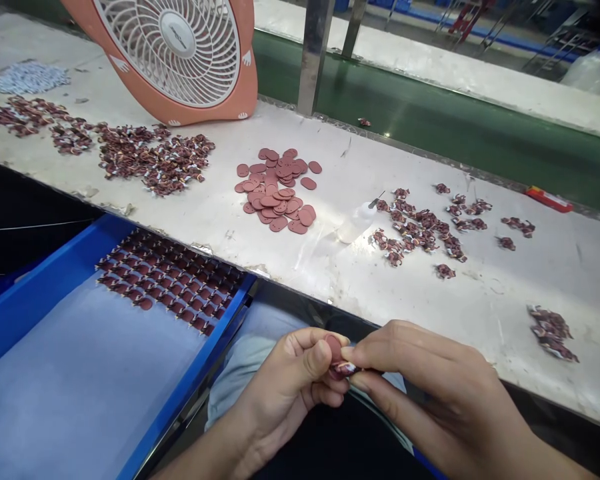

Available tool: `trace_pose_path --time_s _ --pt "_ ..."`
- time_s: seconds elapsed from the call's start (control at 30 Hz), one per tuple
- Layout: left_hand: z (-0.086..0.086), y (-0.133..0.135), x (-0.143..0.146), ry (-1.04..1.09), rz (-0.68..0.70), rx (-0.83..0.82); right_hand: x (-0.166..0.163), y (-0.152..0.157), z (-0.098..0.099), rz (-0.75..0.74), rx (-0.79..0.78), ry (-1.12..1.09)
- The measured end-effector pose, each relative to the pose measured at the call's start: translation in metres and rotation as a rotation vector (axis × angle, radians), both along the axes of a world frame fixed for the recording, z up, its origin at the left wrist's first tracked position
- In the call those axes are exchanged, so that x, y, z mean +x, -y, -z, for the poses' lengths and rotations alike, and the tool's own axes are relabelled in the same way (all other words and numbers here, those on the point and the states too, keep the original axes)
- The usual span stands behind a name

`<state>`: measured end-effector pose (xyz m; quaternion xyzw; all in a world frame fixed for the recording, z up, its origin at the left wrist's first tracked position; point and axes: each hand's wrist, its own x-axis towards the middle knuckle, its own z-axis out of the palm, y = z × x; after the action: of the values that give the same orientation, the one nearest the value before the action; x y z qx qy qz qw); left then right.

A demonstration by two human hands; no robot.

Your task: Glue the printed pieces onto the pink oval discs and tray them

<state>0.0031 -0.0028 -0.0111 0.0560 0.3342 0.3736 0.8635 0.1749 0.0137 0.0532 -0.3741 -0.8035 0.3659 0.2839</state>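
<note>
Just past the table's front edge, above my lap, my left hand point(305, 367) pinches a small reddish-brown oval disc point(333, 346) between thumb and fingers. From the right, my right hand point(410, 373) grips a small dark-brown figurine point(345, 369) with white and yellow details. Figurine and disc touch each other; fingers cover part of both. On the table lies a pile of similar oval discs point(279, 190). Loose brown figurines point(423, 227) are scattered to the right, with a small group point(551, 333) nearer me.
An orange fan point(180, 53) stands at the back left. A larger figurine heap point(155, 157) and pale blue pieces point(31, 77) lie left. A needle-tipped bottle point(355, 223) rests mid-table. The blue tray point(45, 273) holds rows of assembled pieces point(175, 277). Behind runs a green belt point(430, 120).
</note>
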Motion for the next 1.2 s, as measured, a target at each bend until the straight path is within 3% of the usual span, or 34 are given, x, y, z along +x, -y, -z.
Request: trace_pose_path --time_s 0.13,0.3,0.53,0.73,0.97,1.2 --pt "0.005 0.001 -0.001 0.061 0.019 0.021 -0.001 0.003 0.002 0.009 0.011 0.010" --pt "0.010 0.000 -0.003 0.157 0.024 -0.044 0.002 0.008 0.006 0.143 0.068 0.034" --pt "0.017 0.001 -0.005 0.282 0.045 -0.139 -0.001 0.001 0.008 0.156 -0.032 -0.046" --pt "0.022 0.003 -0.005 0.257 -0.014 -0.084 -0.007 -0.003 0.013 0.129 -0.062 -0.057" --pt "0.018 -0.002 -0.006 0.230 0.017 -0.044 -0.012 -0.006 0.013 0.144 -0.060 -0.074" --pt "0.018 -0.010 -0.010 0.191 0.039 -0.035 -0.017 -0.009 0.020 0.204 0.080 -0.084"
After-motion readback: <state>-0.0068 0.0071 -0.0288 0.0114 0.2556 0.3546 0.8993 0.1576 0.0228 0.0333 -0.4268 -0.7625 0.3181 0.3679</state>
